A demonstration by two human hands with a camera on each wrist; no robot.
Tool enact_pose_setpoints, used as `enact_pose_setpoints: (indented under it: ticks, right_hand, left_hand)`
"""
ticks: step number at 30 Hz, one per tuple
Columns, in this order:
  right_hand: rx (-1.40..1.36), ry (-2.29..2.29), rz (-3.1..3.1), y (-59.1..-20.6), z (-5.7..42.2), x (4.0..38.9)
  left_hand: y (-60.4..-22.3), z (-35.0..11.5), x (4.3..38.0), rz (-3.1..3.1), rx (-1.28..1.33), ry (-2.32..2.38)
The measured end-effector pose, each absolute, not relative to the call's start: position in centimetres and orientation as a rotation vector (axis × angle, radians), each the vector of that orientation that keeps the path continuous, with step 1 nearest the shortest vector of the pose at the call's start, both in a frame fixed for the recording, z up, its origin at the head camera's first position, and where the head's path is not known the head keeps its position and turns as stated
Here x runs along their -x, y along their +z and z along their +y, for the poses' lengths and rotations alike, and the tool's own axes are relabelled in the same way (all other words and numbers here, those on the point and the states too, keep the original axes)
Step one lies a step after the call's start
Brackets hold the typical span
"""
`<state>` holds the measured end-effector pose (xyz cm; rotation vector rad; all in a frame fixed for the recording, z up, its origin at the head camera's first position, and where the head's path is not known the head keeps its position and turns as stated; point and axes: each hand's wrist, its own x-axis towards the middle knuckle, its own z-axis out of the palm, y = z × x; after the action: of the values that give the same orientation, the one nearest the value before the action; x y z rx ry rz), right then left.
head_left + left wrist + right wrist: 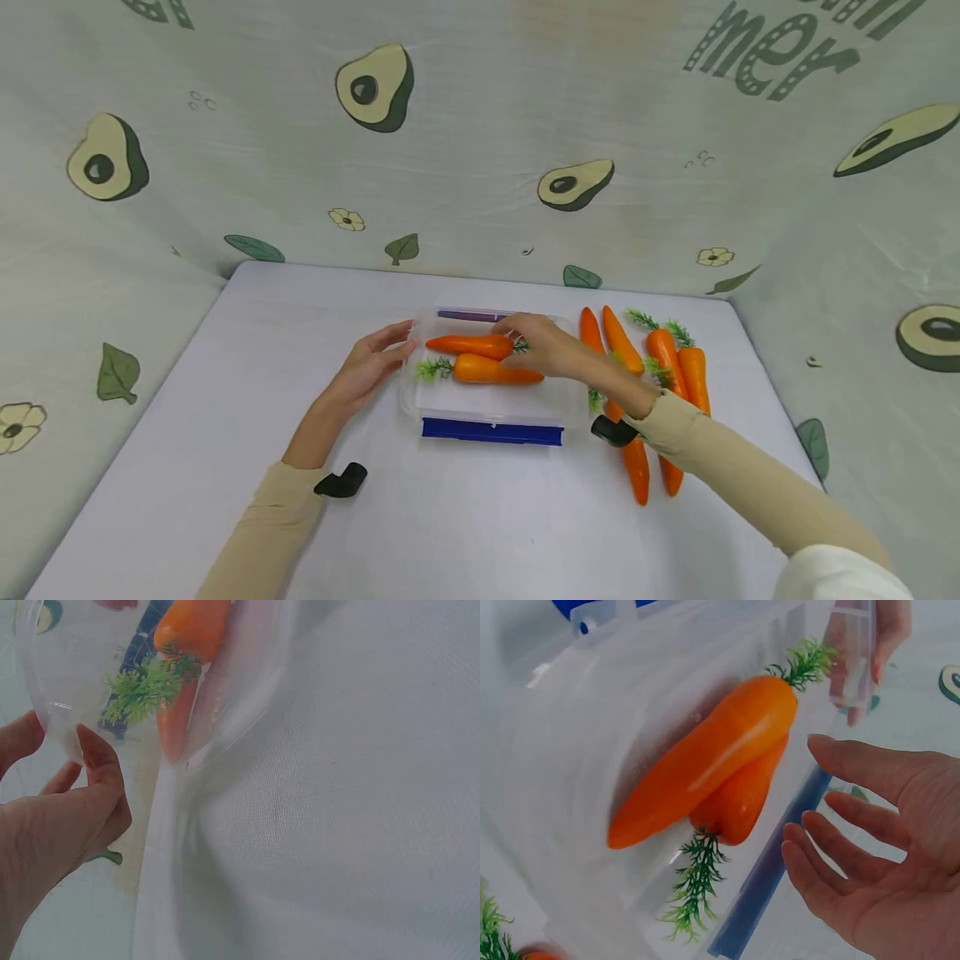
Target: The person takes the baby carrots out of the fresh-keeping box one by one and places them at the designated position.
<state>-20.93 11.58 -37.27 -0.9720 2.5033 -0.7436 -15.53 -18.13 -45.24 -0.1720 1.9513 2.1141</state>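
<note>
A clear plastic container (450,404) with blue latches (492,431) at its front and back sits on the table. Two toy carrots with green tops lie inside: a rear one (467,345) with its tip to the left, and a front one (495,371) with its top to the left. At the left end, my left hand (366,367) pinches the container's rim (64,724) between thumb and fingers. My right hand (549,346) hovers over the container's right part, beside the carrots. In the right wrist view its fingers (840,851) are spread and loosely bent, holding nothing.
Several more toy carrots (696,375) lie in a loose pile right of the container, partly under my right forearm. A white cloth covers the table (465,517). Avocado-patterned fabric (465,167) hangs behind and at both sides.
</note>
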Motion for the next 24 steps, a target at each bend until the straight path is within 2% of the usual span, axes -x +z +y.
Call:
enact_pose_setpoints:
  ticks: [24]
  right_hand:
    - [1.101, -0.479, 2.321, -39.2, 7.7, 21.7]
  left_hand:
    - [-45.6, -18.2, 15.7, 1.925, 0.156, 2.164]
